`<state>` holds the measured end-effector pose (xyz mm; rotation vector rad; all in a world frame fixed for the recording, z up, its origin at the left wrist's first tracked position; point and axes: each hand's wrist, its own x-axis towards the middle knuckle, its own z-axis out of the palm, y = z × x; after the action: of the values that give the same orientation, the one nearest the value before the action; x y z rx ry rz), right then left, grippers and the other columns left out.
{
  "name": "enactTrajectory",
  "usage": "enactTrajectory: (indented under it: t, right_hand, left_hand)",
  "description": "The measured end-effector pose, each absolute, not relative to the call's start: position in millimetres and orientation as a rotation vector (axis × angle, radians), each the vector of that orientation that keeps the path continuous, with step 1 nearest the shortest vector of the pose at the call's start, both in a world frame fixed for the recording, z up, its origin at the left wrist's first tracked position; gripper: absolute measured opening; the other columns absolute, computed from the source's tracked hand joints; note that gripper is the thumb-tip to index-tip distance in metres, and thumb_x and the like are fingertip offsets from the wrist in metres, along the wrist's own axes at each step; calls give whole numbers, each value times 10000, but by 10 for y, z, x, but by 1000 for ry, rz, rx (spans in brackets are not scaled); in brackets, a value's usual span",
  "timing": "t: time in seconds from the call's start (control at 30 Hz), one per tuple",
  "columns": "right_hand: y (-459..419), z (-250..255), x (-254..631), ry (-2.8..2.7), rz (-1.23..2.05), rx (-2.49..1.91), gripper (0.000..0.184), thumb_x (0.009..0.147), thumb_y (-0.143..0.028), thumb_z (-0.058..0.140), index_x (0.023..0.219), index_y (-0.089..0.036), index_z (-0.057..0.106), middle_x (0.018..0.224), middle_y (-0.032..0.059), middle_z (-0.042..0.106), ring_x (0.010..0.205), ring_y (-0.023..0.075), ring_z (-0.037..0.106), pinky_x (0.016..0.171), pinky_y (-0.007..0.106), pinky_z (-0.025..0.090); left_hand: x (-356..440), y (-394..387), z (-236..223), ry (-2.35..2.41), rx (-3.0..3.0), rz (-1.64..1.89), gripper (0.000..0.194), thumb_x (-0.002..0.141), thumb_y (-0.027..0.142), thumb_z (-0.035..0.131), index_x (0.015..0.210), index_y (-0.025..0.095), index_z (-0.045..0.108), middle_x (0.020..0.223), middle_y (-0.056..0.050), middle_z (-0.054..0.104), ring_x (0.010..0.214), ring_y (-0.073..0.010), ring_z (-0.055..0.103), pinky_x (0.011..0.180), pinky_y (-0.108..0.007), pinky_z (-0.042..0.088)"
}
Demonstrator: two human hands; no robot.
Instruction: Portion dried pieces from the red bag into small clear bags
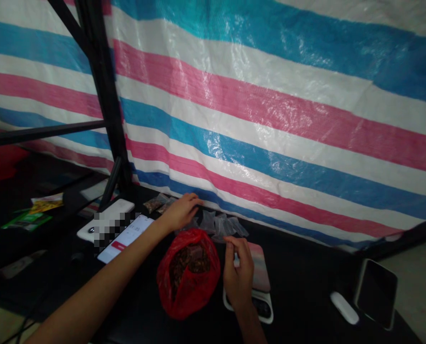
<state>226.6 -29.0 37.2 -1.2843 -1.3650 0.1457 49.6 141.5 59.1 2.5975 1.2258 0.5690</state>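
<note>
My left hand (182,212) stretches across to the back of the black table, fingers out over small clear plastic bags (213,222) by the striped sheet. It hides some of them. Left of it lie small bags with brown bits (154,203) inside. My right hand (239,272) is above a small white digital scale (266,295), its thumb and fingers drawn together; what is between them, if anything, I cannot make out. The scale's shiny plate (259,267) shows pinkish stripes. Between my hands stands an open red plastic bag (189,303) filled with dark brown pieces (198,263).
A lit phone (132,234) and a white device (122,208) lie left of my forearm. Yellow and green packets (30,217) are farther left. A black frame post (101,81) rises there. At right lie a white mouse-like object (344,308) and a dark-screened phone (377,292).
</note>
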Motion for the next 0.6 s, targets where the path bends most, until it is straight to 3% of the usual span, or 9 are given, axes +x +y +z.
enactTrajectory:
  t: [0.1,0.2,0.33,0.47,0.6]
  right_hand:
    - [-281,363,2261,-1374,145,-1287,209,998,-223,471,978,-231,679,918,50,667,887,210,631,804,324,476]
    - [-271,354,2267,-1382,135,-1290,213,997,-217,470,971,-230,681,915,51,671,889,212,634,800,329,478]
    - [-262,353,2295,-1384,113,-1292,215,998,-212,468,975,-227,681,914,51,667,883,210,636,806,336,476]
    - [-270,356,2319,-1388,103,-1282,204,992,-202,471,974,-221,674,905,55,656,873,209,626,779,330,479]
    - [-317,351,2285,-1507,105,-1273,179,972,-181,502,1040,-226,661,916,48,660,823,189,624,727,305,496]
  left_hand:
    - [765,1341,554,933,2698,385,579,764,41,647,1284,295,640,1436,-47,588,1326,-242,533,1121,-348,421]
    - [920,1314,483,879,2708,230,573,647,20,715,1185,217,703,1300,-123,677,1203,-329,630,1018,-408,511]
    - [941,1312,473,932,2692,264,454,763,80,633,1197,191,702,1189,-143,725,1093,-332,695,933,-415,560]
    - [820,1234,660,1019,2651,489,441,866,133,546,1291,199,649,1271,-114,708,1179,-281,666,1035,-386,519]
    - [638,871,896,1124,2595,769,447,938,172,470,1373,191,576,1373,-115,649,1258,-266,613,1111,-428,464]
